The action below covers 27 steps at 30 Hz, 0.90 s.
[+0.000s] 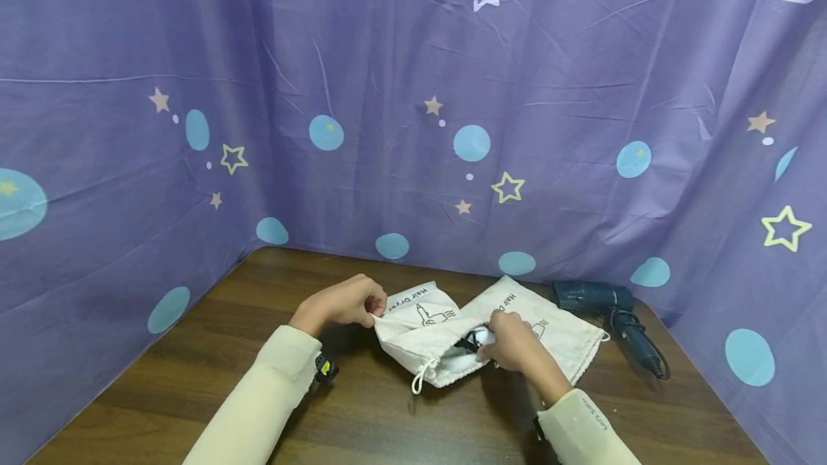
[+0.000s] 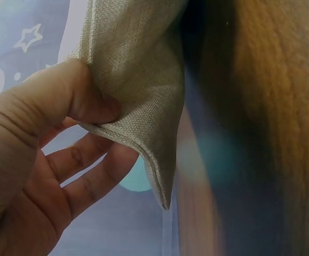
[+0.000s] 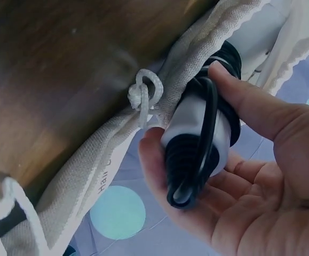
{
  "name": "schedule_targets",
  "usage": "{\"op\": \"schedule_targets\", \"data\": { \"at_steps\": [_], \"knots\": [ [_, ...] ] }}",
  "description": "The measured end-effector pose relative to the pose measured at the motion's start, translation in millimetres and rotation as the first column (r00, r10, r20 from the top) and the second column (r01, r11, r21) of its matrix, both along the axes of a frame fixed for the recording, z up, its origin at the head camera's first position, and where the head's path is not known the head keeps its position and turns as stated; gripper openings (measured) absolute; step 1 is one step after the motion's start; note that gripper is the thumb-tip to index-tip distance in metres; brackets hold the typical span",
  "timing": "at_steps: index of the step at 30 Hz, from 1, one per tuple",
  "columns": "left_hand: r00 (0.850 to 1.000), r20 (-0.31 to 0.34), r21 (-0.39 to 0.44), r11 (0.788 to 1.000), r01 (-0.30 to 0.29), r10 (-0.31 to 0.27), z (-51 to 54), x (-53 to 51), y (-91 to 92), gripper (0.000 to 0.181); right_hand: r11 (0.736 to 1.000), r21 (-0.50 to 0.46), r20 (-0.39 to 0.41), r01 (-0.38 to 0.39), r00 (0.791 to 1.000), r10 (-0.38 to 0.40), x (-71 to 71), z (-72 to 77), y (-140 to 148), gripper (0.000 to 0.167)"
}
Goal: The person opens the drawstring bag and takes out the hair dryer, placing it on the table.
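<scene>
My left hand pinches a bottom corner of a cream cloth drawstring bag between thumb and fingers, lifted off the table. At the bag's open mouth, my right hand grips the handle of a white hair dryer. Black cord is wrapped round that handle, which sticks out of the mouth; the dryer's body lies partly inside, hidden by cloth. A white drawstring loop hangs beside the handle. Printed cloth with "Hair Dryer" lettering shows just behind; whether it belongs to this bag I cannot tell.
Another cream printed bag lies flat behind and right of my right hand. A dark teal hair dryer with its cord bundled at the handle rests at the table's back right. Purple patterned curtain closes off the brown wooden table behind.
</scene>
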<state>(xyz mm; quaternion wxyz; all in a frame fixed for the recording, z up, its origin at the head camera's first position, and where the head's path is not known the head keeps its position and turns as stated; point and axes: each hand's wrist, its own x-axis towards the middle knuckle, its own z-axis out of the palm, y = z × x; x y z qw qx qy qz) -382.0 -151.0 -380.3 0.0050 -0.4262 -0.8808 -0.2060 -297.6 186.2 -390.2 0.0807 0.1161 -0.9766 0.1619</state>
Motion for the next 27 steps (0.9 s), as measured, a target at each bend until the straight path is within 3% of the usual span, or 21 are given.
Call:
{"op": "schedule_targets", "data": {
  "at_steps": [6, 17, 27],
  "knots": [
    [1.000, -0.008, 0.010, 1.000, -0.003, 0.003, -2.8, -1.6, -1.6, 0.033, 1.000, -0.003, -0.019, -0.020, 1.000, 0.020, -2.4, 0.8, 5.6, 0.042],
    [1.000, -0.030, 0.016, 1.000, 0.000, 0.001, -5.3, -4.5, -6.2, 0.032, 0.998, -0.015, 0.030, -0.056, 0.998, 0.056, -3.1, 7.2, 17.2, 0.040],
    [0.990, 0.124, -0.070, 0.996, -0.055, 0.063, 3.2, 5.2, 0.2, 0.033, 0.991, -0.020, 0.032, -0.129, 0.991, 0.130, -0.8, 8.1, 15.5, 0.034]
  ]
}}
